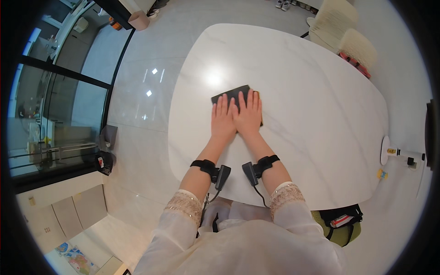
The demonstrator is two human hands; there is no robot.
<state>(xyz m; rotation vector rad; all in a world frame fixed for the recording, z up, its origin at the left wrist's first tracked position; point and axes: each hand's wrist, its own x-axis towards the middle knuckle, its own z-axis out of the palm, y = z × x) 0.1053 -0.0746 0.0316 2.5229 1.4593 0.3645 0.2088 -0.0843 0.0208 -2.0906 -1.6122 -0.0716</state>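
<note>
A flat, dark, rectangular object (234,93) lies on the white marbled table (311,123); whether it is a notebook, a folder or a thin box I cannot tell. Both my hands rest palm down on it and cover most of it. Its far edge and a strip on the right side show past my fingers. My left hand (223,123) is open, fingers stretched forward. Beside it, my right hand (248,113) is open too, its fingers somewhat spread. The two hands touch near the thumbs.
Each forearm carries a black strapped device (219,175) with a cable. At the right table edge stands a white round-based item (385,150). Pale chairs (333,24) are at the far right, and a green seat with a black bag (341,217) is near right. Glass doors (59,101) line the left.
</note>
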